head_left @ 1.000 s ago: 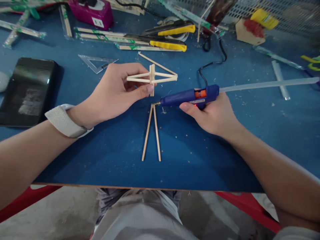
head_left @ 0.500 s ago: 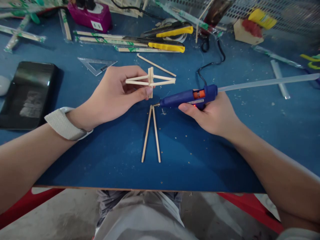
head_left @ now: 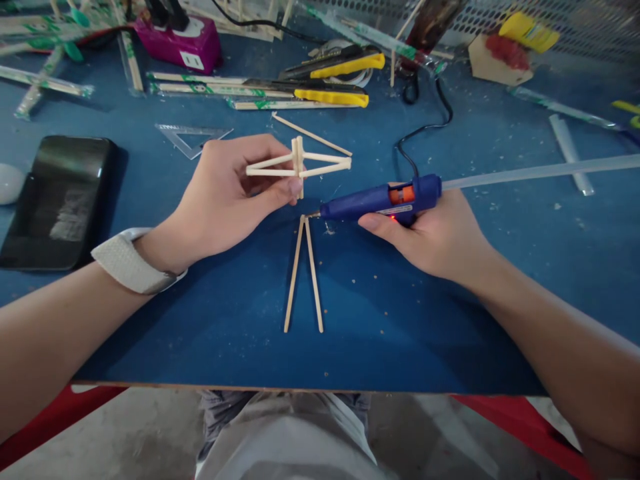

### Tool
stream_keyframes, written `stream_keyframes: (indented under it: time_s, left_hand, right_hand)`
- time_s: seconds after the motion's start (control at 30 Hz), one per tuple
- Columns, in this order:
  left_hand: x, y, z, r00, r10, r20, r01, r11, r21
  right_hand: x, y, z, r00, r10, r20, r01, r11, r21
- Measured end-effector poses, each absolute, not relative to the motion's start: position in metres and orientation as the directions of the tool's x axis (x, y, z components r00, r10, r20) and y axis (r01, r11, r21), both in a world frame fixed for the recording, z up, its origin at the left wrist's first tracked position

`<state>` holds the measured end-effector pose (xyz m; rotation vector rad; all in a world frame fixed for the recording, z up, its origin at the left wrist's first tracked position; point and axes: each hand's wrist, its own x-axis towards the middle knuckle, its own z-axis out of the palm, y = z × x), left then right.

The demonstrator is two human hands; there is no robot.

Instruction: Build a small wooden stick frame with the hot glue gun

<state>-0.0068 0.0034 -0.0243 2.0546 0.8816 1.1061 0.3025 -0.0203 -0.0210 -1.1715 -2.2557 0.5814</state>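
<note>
Between the thumb and fingers of my left hand (head_left: 245,180) is a small frame of wooden sticks (head_left: 323,159), held just above the table. My right hand (head_left: 435,230) grips a blue glue gun (head_left: 370,202), its red light lit and a long clear glue stick (head_left: 545,171) coming out of the back. The gun's nozzle points left and meets the top of two wooden sticks (head_left: 314,273), which lie in a narrow upside-down V. Whether glue is flowing there is too small to tell. A single loose stick (head_left: 313,133) lies beyond the frame.
On the blue table (head_left: 225,333), a black box-like device (head_left: 60,200) and a clear set square (head_left: 193,139) lie left. Yellow-handled cutters (head_left: 333,98) rest on wrapped chopsticks (head_left: 200,88) behind, near a purple power adapter (head_left: 177,43). The gun's black cord (head_left: 425,127) trails backward.
The stick frame tilts slightly in my left hand, its left end a little lower. The glue gun stays at the V's top. The whole view has shifted slightly.
</note>
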Motion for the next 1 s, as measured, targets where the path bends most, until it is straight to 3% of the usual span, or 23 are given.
stream_keyframes:
  time_s: [0.13, 0.27, 0.4, 0.43, 0.63, 0.7, 0.87, 1.0]
  left_hand:
    - [-0.008, -0.001, -0.017, 0.513, 0.749, 0.419, 0.132, -0.551, 0.824]
    - [-0.011, 0.000, -0.010, 0.686, 0.668, 0.290, 0.012, -0.409, 0.913]
    - [-0.015, -0.003, -0.003, 0.801, 0.530, 0.277, 0.072, -0.545, 0.836]
    - [-0.015, -0.006, -0.001, 0.802, 0.546, 0.244, 0.143, -0.571, 0.808]
    - [-0.002, -0.044, 0.002, 0.789, 0.512, 0.341, 0.165, -0.710, 0.685]
    - [0.001, -0.054, -0.003, 0.754, 0.546, 0.366, 0.171, -0.701, 0.692]
    - [0.000, -0.063, -0.013, 0.823, 0.396, 0.407, 0.017, -0.734, 0.679]
    - [0.000, -0.067, -0.017, 0.785, 0.464, 0.410, 0.074, -0.728, 0.681]
  right_hand:
    - [0.303, -0.021, -0.022, -0.475, 0.841, 0.257, 0.619, 0.528, -0.581]
    - [0.302, -0.022, -0.021, -0.479, 0.841, 0.252, 0.614, 0.526, -0.588]
    - [0.301, -0.024, -0.019, -0.452, 0.858, 0.246, 0.633, 0.502, -0.589]
    - [0.300, -0.025, -0.018, -0.444, 0.861, 0.247, 0.634, 0.497, -0.593]
    - [0.303, -0.026, -0.022, -0.420, 0.879, 0.226, 0.639, 0.464, -0.614]
    - [0.304, -0.026, -0.023, -0.411, 0.884, 0.224, 0.645, 0.455, -0.614]
    - [0.304, -0.027, -0.023, -0.398, 0.891, 0.216, 0.633, 0.437, -0.639]
    - [0.303, -0.028, -0.026, -0.392, 0.886, 0.248, 0.629, 0.455, -0.630]
